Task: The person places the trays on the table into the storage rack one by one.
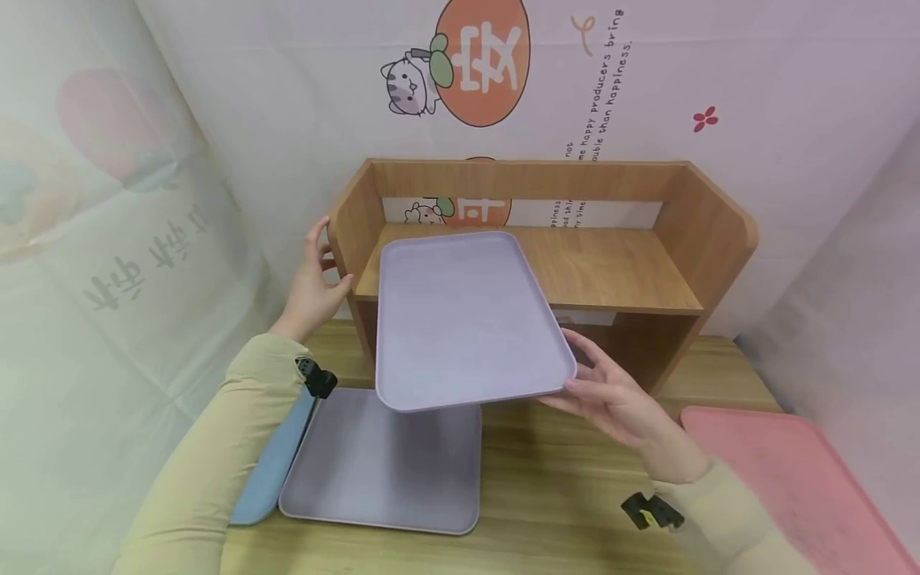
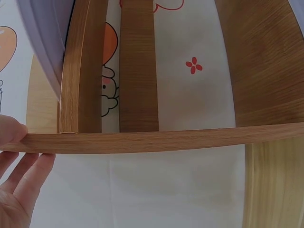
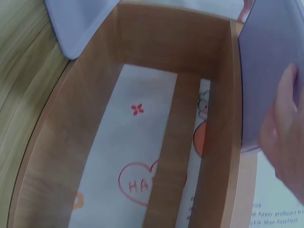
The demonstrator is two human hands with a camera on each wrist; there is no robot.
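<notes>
Before the wooden shelf (image 1: 618, 263), a lilac tray (image 1: 467, 319) is pinched by right hand (image 1: 614, 403); side panel (image 1: 358, 224) gripped by curled left hand (image 1: 312, 287)!

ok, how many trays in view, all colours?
4: the lilac tray held in the right hand; the greyish-purple tray on the table below it; the blue tray beside that, partly behind the left sleeve; the pink tray at right. Others could be hidden beneath.

My head view: above and in front of the wooden shelf (image 1: 604, 267), facing forward-down. Wrist views: close at its front, rolled sideways, both looking into its lower compartment (image 3: 175, 38).
</notes>
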